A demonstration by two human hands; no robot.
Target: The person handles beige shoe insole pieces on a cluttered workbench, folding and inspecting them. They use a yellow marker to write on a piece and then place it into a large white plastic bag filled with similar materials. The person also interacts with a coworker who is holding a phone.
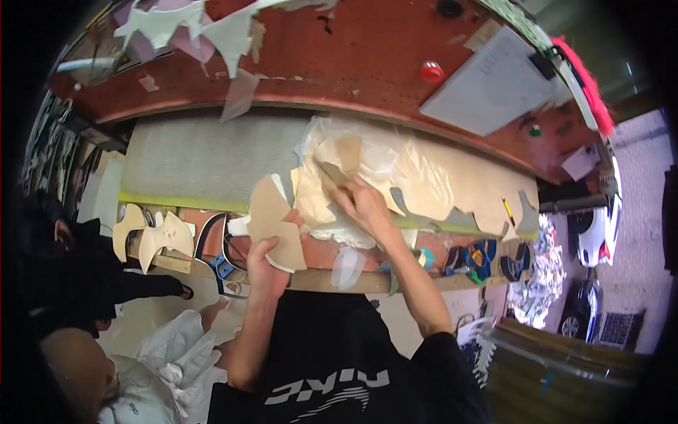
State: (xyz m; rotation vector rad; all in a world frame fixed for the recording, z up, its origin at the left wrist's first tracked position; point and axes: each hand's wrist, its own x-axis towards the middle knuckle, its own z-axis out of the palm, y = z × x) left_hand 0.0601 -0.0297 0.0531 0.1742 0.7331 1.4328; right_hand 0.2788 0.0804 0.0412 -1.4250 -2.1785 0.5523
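Two bare hands work over a long reddish counter (445,244) topped with a grey mat (212,152). The left hand (267,272), nearer the body, has its grip closed on a tan curved panel (274,210), thumb pressed across the top and fingertips showing at the right edge; white edging shows along the panel's rim, and whether it is one layer or several is unclear. The panel's long axis runs away from the body, its far end leaning a little left. The right hand (369,208) reaches farther across the mat, palm down, fingers bent and close together. A small brown piece (330,172) lies right at its fingertips, beyond them and slightly left, its long axis slanting back down toward the fingers. The right hand is clearly the nearer one to it; the left is lower and farther left. Whether the right grip is pinching this piece or only touching it cannot be told. Underneath are crumpled clear plastic (385,152) and cream sheeting (431,177). Cut cream shapes (166,240) rest at left; a yellow-handled tool (508,209) lies at right.
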